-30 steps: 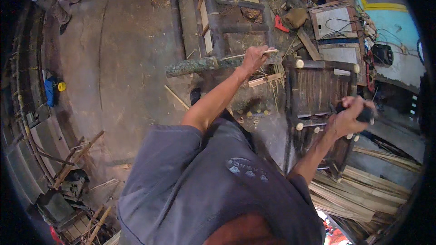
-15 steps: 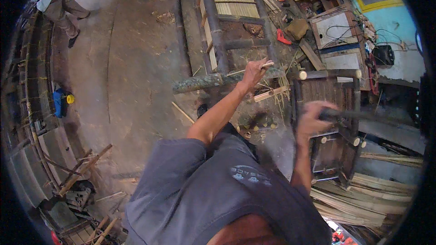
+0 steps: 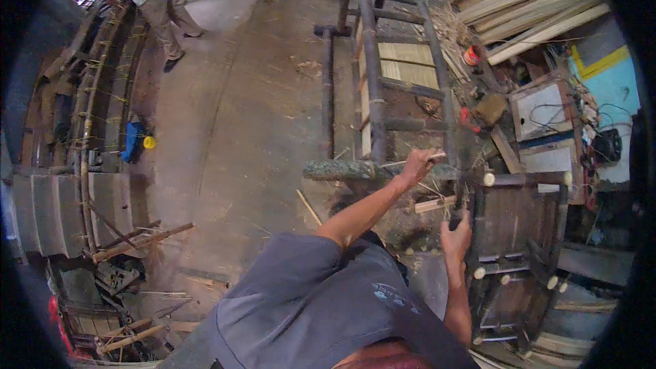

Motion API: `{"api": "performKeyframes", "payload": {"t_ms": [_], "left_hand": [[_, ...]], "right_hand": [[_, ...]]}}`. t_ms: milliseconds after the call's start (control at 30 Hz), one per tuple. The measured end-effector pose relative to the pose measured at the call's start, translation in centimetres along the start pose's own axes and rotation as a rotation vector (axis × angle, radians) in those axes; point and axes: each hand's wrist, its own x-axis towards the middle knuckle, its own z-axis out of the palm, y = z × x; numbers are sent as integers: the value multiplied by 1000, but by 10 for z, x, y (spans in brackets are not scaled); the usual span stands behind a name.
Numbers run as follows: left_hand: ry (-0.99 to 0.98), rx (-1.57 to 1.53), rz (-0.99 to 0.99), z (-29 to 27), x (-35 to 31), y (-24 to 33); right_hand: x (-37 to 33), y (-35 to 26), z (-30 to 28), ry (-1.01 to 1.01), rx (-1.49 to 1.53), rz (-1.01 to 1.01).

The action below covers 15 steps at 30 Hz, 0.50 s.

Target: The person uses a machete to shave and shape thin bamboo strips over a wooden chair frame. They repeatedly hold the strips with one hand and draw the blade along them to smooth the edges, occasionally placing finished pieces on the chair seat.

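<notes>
My left hand (image 3: 418, 169) is closed on a thin pale bamboo strip (image 3: 437, 156), over the near pole (image 3: 342, 170) of a dark bamboo furniture frame (image 3: 372, 82). To the right, my right hand (image 3: 456, 238) grips a long dark knife (image 3: 460, 198), which points away from me and is smeared by motion. Its edge cannot be made out. Between the two hands and the frame, a short split bamboo piece (image 3: 434, 204) lies among loose shavings.
A smaller dark bamboo piece of furniture (image 3: 519, 225) stands close at my right. Beyond are an orange-red tool (image 3: 469, 120), a red tin (image 3: 471, 55) and stacked bamboo strips (image 3: 526, 7). Far left, another person (image 3: 160, 14) stands beside bundled poles; a blue object (image 3: 132, 142) lies nearer.
My right hand has swung left and nearer, and the knife now points away rather than to the right. My left hand still holds the strip. The whole view has shifted.
</notes>
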Motion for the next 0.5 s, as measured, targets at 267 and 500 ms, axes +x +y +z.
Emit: {"api": "performKeyframes", "payload": {"t_ms": [267,500], "left_hand": [[-67,87,-219,-11,-2,9],[-171,273,-368,-80,-85,-22]], "right_hand": [[0,7,29,-160,220,55],[11,16,114,24,809,169]]}}
